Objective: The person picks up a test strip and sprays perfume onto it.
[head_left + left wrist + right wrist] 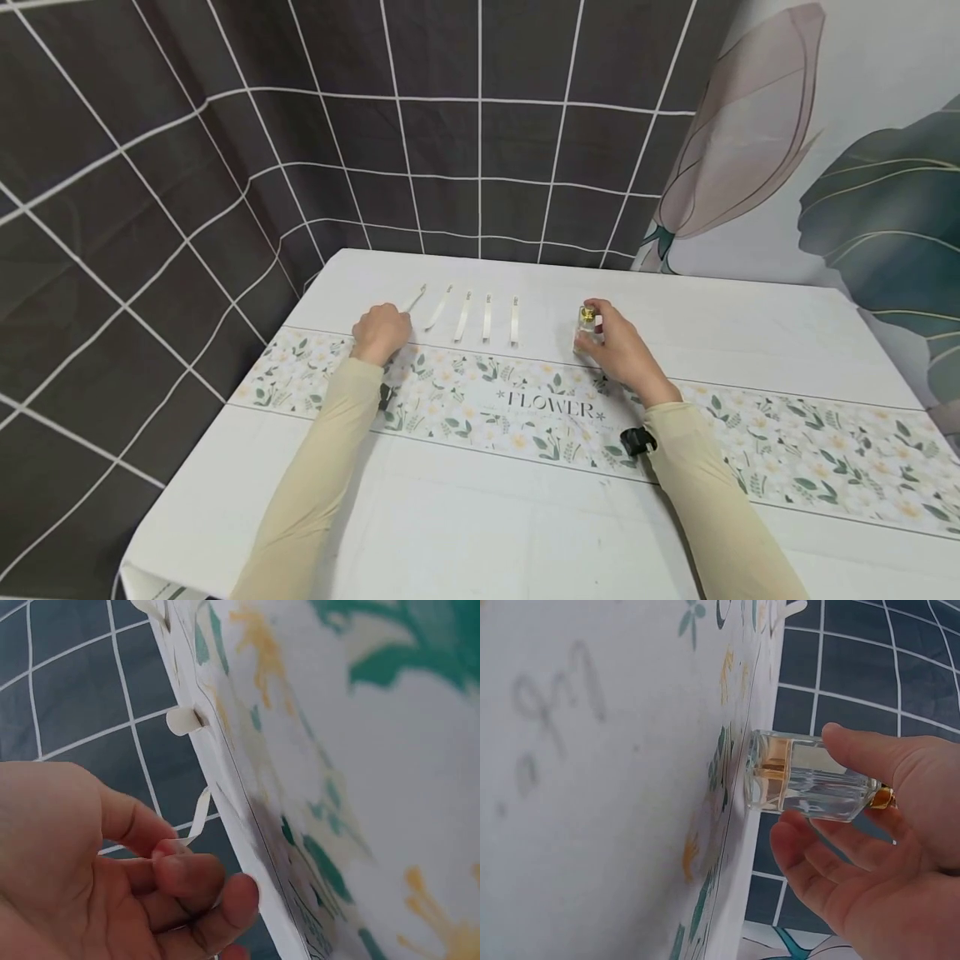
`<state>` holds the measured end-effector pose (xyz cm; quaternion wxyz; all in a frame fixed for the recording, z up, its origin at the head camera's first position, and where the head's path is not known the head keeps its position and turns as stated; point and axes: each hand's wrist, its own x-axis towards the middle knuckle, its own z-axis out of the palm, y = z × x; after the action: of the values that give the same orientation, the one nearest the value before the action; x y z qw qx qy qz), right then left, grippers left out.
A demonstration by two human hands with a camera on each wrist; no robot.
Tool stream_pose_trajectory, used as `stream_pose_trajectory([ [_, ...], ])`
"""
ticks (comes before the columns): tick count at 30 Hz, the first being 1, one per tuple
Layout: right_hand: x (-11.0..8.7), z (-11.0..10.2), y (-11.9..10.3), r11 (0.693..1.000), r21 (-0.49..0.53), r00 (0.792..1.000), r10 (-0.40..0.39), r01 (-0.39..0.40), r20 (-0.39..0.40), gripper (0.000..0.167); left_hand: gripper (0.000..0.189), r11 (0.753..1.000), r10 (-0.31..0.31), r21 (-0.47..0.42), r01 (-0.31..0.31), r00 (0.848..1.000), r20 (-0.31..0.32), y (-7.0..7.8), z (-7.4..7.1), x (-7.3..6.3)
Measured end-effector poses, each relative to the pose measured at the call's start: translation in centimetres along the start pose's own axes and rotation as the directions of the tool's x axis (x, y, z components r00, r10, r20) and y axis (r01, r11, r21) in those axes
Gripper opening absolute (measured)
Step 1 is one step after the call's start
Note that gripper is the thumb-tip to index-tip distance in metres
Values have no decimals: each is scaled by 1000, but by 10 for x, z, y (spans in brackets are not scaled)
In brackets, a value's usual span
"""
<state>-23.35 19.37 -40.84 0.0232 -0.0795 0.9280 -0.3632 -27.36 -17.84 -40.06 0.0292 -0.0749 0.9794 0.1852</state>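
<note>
My left hand (381, 333) is at the left end of a row of slim white paper test strips. Between thumb and forefinger it pinches the near end of the leftmost strip (199, 816), which bends up from the fingertips in the left wrist view. On the right, my right hand (621, 348) holds a clear glass perfume bottle (810, 776) upright, thumb on one side and fingers on the other. A little amber liquid shows near the bottle's base, and its gold neck (883, 797) points toward the palm. The base is right at the tabletop.
Several more test strips (487, 318) lie side by side between the hands, their near ends curled up. A floral runner (517, 417) with printed lettering crosses the white table (480, 508). Behind stands a dark gridded curtain (450, 133).
</note>
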Motion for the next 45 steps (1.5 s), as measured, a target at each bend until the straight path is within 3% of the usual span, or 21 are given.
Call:
stream_pose_trajectory([
  [13, -1, -1, 2, 999, -40, 1000, -9, 10, 25, 67, 44, 1000, 22, -5, -22, 997, -74, -7, -4, -2],
  [22, -3, -4, 3, 999, 1, 998, -45, 46, -33, 67, 40, 997, 78, -18, -81, 984, -160, -6, -20, -9],
  [30, -5, -11, 0, 993, 57, 992, -95, 100, -88, 63, 40, 990, 125, -30, -137, 959, -254, 1, -30, -16],
  [38, -4, -12, -4, 986, 118, 987, -101, 116, -127, 67, 40, 983, 159, -43, -181, 938, -308, 6, -36, -20],
  [45, -5, -12, -10, 983, 132, 977, -101, 127, -190, 66, 39, 972, 202, -28, -231, 896, -395, 12, -44, -26],
])
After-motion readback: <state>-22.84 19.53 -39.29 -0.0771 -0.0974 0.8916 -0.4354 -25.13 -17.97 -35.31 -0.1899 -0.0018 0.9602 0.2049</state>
